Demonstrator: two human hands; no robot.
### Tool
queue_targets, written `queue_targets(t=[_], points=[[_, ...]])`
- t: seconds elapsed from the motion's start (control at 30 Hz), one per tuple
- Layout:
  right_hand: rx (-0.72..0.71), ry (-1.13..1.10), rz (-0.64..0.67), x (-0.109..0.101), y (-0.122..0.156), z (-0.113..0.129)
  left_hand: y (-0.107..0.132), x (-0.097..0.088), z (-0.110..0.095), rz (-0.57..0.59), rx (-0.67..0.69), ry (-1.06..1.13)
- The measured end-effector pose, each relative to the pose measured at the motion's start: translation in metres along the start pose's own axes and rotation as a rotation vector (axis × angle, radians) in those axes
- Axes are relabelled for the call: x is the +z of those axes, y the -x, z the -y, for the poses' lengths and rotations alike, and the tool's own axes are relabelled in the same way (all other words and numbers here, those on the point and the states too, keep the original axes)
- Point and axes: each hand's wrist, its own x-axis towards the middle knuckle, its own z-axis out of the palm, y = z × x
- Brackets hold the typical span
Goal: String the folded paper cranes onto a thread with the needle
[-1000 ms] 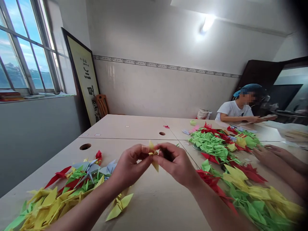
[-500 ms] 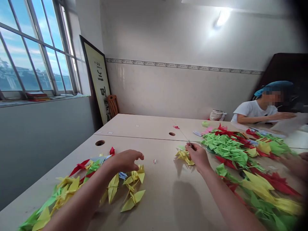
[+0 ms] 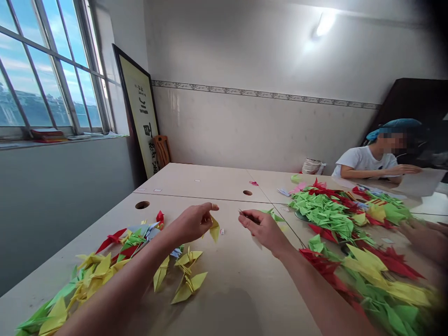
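My left hand (image 3: 191, 224) has its thumb and fingers pinched on a yellow folded paper crane (image 3: 214, 230), which hangs below the fingertips. Facing it across a small gap, my right hand (image 3: 261, 226) is closed on a thin needle (image 3: 240, 211) whose tip points up and left. A green paper crane (image 3: 273, 215) shows just behind my right hand, partly covered by it. Beneath my left wrist lie loose yellow cranes (image 3: 189, 284). A long heap of mixed yellow, green and red cranes (image 3: 100, 270) runs along my left forearm.
A large pile of green cranes (image 3: 318, 207) with red ones covers the table's right side, above more red and yellow cranes (image 3: 374, 266). Another person (image 3: 371, 161) handles paper at the far right. A blurred hand (image 3: 423, 240) reaches in nearer. The table has round holes (image 3: 142, 205).
My left hand has closed on a yellow crane and lifted it. My right hand has moved left with the needle, toward my left hand. The view has shifted slightly.
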Motion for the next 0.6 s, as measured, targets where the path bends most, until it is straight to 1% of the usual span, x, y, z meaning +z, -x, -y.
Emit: queue_targets(t=[0.07, 0.13, 0.2, 0.3, 0.4, 0.47, 0.53, 0.6], points=[[-0.049, -0.039, 0.049, 0.005, 0.006, 0.01, 0.0, -0.004, -0.013, -0.085, 0.041, 0.078], [-0.092, -0.063, 0.051, 0.008, 0.011, 0.019, 0.002, -0.006, -0.026, -0.127, 0.069, 0.115], [-0.135, -0.051, 0.04, 0.008, 0.015, 0.027, 0.005, -0.006, -0.036, -0.139, 0.096, 0.133], [-0.205, 0.002, 0.08, 0.007, 0.019, 0.034, 0.007, -0.006, -0.047, -0.141, 0.131, 0.161], [-0.256, 0.01, 0.1, 0.007, 0.02, 0.037, 0.007, -0.007, -0.052, -0.161, 0.134, 0.169], [-0.257, -0.044, 0.072, 0.008, 0.02, 0.037, 0.006, -0.005, -0.052, -0.204, 0.091, 0.192], [-0.237, -0.114, 0.045, 0.01, 0.019, 0.037, 0.004, -0.002, -0.049, -0.2, 0.027, 0.313], [-0.216, -0.164, 0.03, 0.011, 0.019, 0.038, 0.002, 0.003, -0.046, -0.131, -0.007, 0.532]])
